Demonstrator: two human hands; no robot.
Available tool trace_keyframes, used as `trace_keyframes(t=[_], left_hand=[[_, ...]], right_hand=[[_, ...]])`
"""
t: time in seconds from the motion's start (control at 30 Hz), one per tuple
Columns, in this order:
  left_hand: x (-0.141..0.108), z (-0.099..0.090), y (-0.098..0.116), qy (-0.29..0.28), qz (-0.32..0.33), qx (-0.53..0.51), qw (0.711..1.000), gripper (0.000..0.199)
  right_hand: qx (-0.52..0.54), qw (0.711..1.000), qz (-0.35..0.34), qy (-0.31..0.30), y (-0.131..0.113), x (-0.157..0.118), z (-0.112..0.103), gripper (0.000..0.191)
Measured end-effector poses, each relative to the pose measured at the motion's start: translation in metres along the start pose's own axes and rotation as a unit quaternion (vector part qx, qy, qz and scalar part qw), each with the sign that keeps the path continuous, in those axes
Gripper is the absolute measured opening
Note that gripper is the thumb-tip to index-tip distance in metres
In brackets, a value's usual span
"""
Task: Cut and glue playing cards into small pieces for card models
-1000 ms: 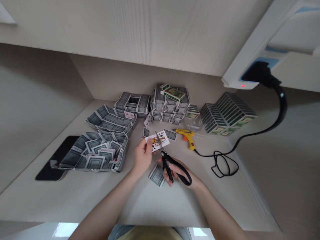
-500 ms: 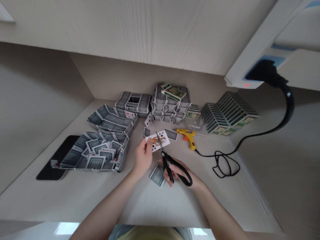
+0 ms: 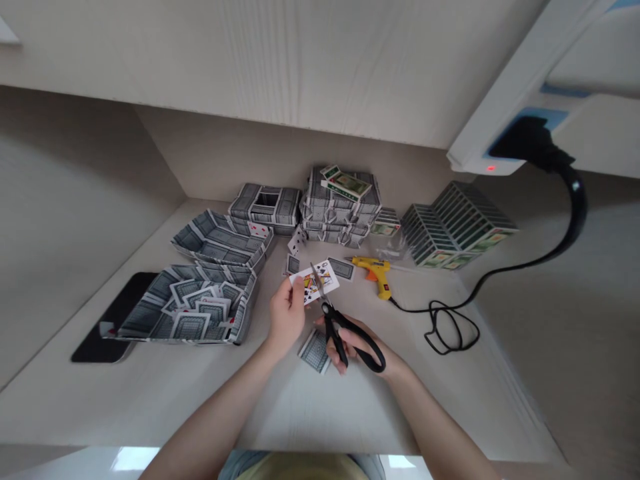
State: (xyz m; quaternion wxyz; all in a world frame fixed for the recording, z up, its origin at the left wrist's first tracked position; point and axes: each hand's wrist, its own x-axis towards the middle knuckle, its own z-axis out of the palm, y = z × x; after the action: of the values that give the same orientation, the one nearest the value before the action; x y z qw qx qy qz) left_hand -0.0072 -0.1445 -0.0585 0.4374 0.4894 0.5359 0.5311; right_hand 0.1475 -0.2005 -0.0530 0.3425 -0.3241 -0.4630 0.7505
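Note:
My left hand (image 3: 287,313) pinches the left end of a face-up queen card (image 3: 327,277) between thumb and fingers. In my right hand (image 3: 353,343) are black-handled scissors (image 3: 363,340), their blades apart and across the card's middle. A face-down card (image 3: 314,352) lies on the table just left of my right hand. Beyond the queen, another face-down card (image 3: 341,269) and a smaller card piece (image 3: 293,264) rest on the surface. A card with black pips (image 3: 297,241) leans near the stacked card-covered boxes (image 3: 341,200).
Left: a card-covered tray (image 3: 165,323) holding loose cards, partly over a black phone (image 3: 113,320), with another tray (image 3: 220,233) behind. Right: a yellow glue gun (image 3: 377,272), its looped cord (image 3: 453,333) and stacked card packs (image 3: 455,227). A shelf (image 3: 280,67) overhangs the back.
The view has shifted very slightly. My hands, the card and the scissors hold nearly the same position.

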Motion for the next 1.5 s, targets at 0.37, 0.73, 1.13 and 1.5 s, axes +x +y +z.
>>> trace_keyframes(t=[0.37, 0.73, 1.13, 1.5], left_hand=[[-0.0008, 0.0014, 0.0027, 0.004, 0.008, -0.024, 1.000, 0.037], [0.0012, 0.0004, -0.0042, 0.002, 0.007, -0.020, 1.000, 0.038], [0.0017, 0.0008, 0.0016, 0.012, 0.007, -0.025, 1.000, 0.037], [0.0018, 0.0013, 0.0009, 0.019, 0.010, -0.039, 0.999, 0.035]], right_hand=[[0.024, 1.000, 0.016, 0.008, 0.0008, -0.0007, 0.0001, 0.053], [0.015, 0.999, 0.004, 0.036, 0.0013, 0.0000, 0.0039, 0.049], [0.006, 0.998, 0.007, 0.059, -0.0014, 0.0003, 0.0064, 0.050], [-0.013, 0.998, 0.006, 0.067, 0.0012, 0.0001, 0.0059, 0.049]])
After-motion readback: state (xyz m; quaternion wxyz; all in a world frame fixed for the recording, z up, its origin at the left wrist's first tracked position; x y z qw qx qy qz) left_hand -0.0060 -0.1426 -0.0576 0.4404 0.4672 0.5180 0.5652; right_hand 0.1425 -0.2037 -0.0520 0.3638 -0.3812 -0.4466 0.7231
